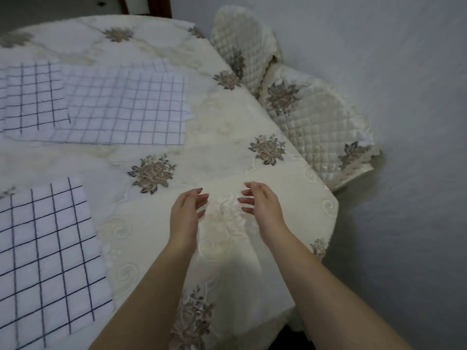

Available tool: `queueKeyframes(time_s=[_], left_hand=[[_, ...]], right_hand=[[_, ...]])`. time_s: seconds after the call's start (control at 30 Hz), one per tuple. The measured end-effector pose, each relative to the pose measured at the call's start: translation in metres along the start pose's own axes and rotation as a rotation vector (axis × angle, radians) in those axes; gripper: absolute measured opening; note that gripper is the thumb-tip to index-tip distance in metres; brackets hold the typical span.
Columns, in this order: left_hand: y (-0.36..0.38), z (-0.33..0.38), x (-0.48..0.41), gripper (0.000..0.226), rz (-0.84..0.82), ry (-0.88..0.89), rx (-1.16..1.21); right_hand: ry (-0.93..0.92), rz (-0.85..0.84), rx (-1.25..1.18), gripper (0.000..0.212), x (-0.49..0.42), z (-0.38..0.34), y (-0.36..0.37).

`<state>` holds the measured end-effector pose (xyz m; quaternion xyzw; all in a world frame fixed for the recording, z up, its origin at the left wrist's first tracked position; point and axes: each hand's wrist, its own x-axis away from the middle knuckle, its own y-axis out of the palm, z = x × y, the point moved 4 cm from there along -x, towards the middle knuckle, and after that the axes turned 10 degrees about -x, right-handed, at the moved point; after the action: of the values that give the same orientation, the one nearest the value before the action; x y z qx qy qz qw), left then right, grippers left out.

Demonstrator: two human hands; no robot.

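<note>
My left hand (187,210) and my right hand (260,205) hover side by side over a cream embroidered tablecloth (227,137), palms facing each other, fingers loosely bent, holding nothing. A folded white cloth with a dark grid pattern (48,251) lies at the near left of the table. Two more checked cloths lie farther back: a wide one (131,109) and a smaller one (32,94) overlapping its left side.
The round table's right edge (328,198) drops to a grey floor (404,223). Two chairs with quilted cream covers (310,114) stand at the back right, close to the table. A dark wooden frame (161,6) is at the top.
</note>
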<state>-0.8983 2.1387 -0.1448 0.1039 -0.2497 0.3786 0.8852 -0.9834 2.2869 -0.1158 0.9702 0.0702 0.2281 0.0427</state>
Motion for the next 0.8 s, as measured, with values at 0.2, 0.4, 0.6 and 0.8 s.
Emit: queueKeyframes(time_s=[0.2,0.4,0.6,0.8], left_hand=[[-0.027,0.004,-0.018,0.020,0.147,-0.014,0.089],[-0.040,0.018,-0.035,0.024,0.245,0.023,0.104],[-0.043,0.044,-0.086,0.018,0.370,0.192,-0.249],[-0.009,0.071,-0.163,0.052,0.254,0.418,-1.087]], right_hand=[[0.027,-0.129,0.062,0.023,-0.029,0.000,0.045],[0.003,-0.275,0.171,0.023,-0.063,0.002,0.088],[-0.421,-0.511,0.780,0.024,-0.118,0.000,0.125],[-0.635,-0.686,1.272,0.054,-0.176,0.006,0.175]])
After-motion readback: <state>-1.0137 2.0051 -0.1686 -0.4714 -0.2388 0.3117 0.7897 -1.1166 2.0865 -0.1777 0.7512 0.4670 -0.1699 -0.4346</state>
